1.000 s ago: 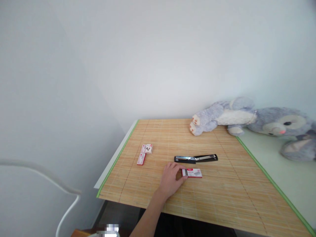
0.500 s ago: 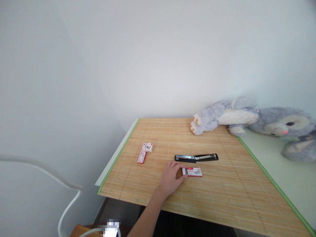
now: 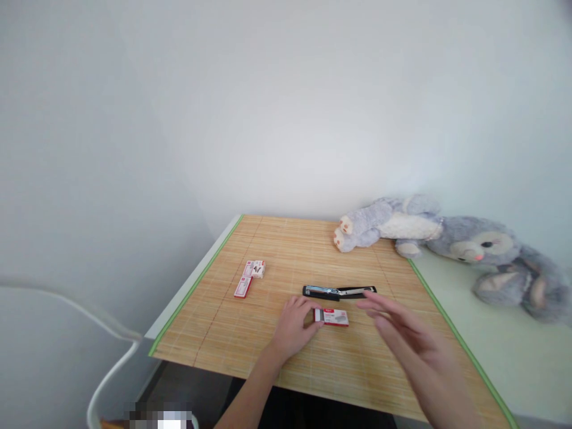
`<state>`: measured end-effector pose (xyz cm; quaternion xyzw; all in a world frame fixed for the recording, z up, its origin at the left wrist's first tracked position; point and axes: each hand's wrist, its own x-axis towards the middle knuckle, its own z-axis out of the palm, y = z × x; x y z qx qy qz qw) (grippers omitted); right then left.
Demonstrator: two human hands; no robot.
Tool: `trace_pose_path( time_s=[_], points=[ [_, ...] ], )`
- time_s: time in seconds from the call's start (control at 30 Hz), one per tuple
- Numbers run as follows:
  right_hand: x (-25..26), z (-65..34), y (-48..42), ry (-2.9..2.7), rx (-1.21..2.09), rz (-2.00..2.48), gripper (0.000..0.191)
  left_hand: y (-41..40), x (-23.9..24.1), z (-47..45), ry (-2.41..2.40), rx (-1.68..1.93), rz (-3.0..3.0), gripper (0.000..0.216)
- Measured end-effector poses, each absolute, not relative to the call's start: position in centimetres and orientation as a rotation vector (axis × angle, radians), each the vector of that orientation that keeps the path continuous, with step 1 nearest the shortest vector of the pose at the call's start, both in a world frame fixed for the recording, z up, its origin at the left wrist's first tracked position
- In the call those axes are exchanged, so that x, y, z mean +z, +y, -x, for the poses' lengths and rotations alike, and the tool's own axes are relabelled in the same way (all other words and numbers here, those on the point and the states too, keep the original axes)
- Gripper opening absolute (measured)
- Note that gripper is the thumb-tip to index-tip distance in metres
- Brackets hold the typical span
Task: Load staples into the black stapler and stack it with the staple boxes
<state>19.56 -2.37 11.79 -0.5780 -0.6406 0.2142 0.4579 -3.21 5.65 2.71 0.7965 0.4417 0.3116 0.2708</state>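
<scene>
My left hand (image 3: 292, 328) grips the left end of a red-and-white box of staples (image 3: 335, 317) between thumb and fingers. The box lies flat on the mat, and a grey strip shows at its held end. Just beyond it, a black stapler (image 3: 324, 293) lies swung fully open, its metal parts showing. My right hand (image 3: 409, 336), slightly blurred, hovers in the air right of the box. Its fingers are stretched out and apart from the thumb, holding nothing, and they overlap the stapler's right end in the view.
Several small red-and-white boxes (image 3: 242, 287) sit together toward the left of the bamboo mat (image 3: 286, 250). A grey plush rabbit (image 3: 411, 226) lies along the back right. A white cable (image 3: 111, 325) hangs at the left, near the table's edge.
My right hand has come into view from the lower right. My left hand keeps its hold on the staple box. The whole scene has shifted left as the view turned slightly right.
</scene>
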Motion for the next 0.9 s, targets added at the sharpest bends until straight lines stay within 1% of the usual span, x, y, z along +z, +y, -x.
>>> trace_pose_path(
  time_s=[0.17,0.27,0.33,0.43,0.6,0.77,0.9],
  points=[
    [5.1,-19.6,1.9,-1.951,0.533,1.440,0.056,5.6,2.9,3.3,1.180,0.862,-2.145,0.027],
    [2.9,-19.8,3.2,-2.063,0.502,1.460,0.044,5.7,2.9,3.3,1.184,0.866,-2.147,0.027],
    [2.7,-20.0,3.2,-2.067,0.511,1.471,0.036,5.8,2.9,3.4,1.190,0.869,-2.145,0.029],
    [3.1,-20.5,2.8,-2.046,0.549,1.451,0.033,5.9,2.7,3.4,1.201,0.872,-2.136,0.033],
    [2.6,-21.4,2.5,-1.995,0.604,1.408,0.036,5.8,2.5,3.3,1.209,0.880,-2.124,0.036],
    [1.5,-21.8,2.4,-1.943,0.627,1.391,0.039,5.7,2.7,3.3,1.218,0.890,-2.118,0.035],
    [2.0,-21.4,2.2,-1.945,0.608,1.395,0.042,5.6,2.9,3.3,1.222,0.896,-2.114,0.034]
  ],
)
